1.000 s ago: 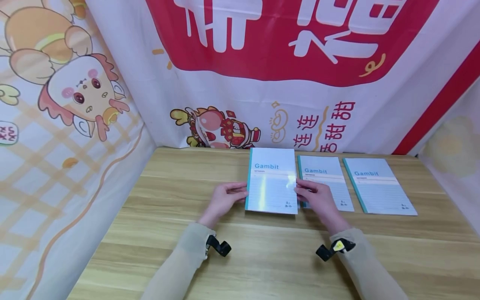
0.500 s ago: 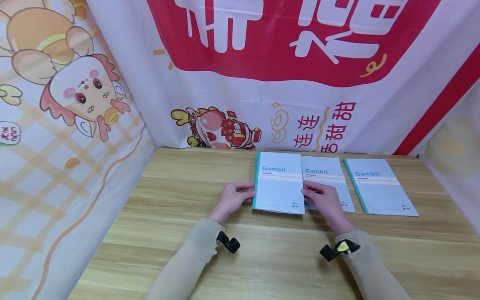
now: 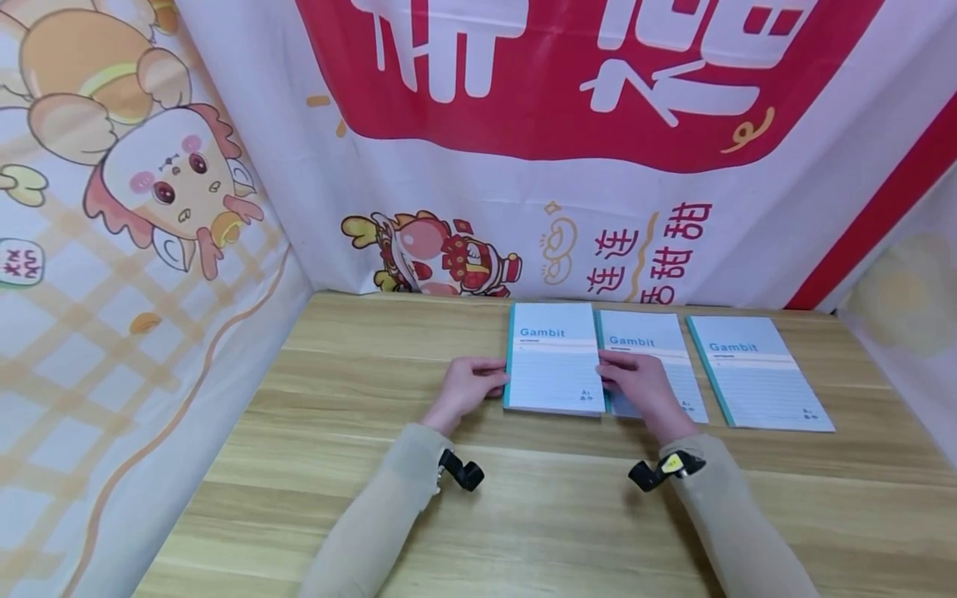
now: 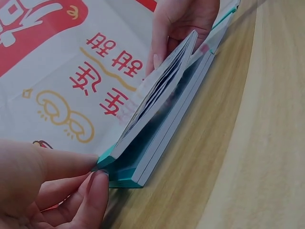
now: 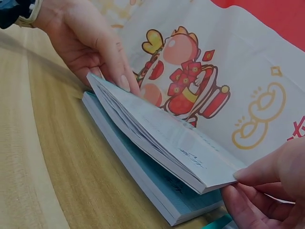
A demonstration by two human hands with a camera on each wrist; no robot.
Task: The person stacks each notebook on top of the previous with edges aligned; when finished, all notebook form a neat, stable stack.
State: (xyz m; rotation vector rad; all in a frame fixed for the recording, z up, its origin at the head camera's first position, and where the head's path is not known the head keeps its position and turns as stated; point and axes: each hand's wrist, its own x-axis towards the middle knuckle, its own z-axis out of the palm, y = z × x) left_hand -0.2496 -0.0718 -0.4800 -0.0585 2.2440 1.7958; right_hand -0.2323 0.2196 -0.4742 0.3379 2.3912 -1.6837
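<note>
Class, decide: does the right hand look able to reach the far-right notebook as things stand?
Probably yes, if it lets go first: the right hand pinches the raised notebook, but nothing covers the far-right notebook.

This place is looking like a recording booth; the kind of building is remaining unclear. A left cloth (image 3: 142,357), a back cloth (image 3: 314,191) and a right cloth (image 3: 905,291) are closing it on 3 sides. Cartoon figures (image 3: 168,178) are decorating the first 2, and Chinese characters (image 3: 710,100) are marking the back cloth. A table (image 3: 538,515) is reaching it, and 2 cameras (image 3: 468,475) are sitting at the cuffs (image 3: 422,448).
</note>
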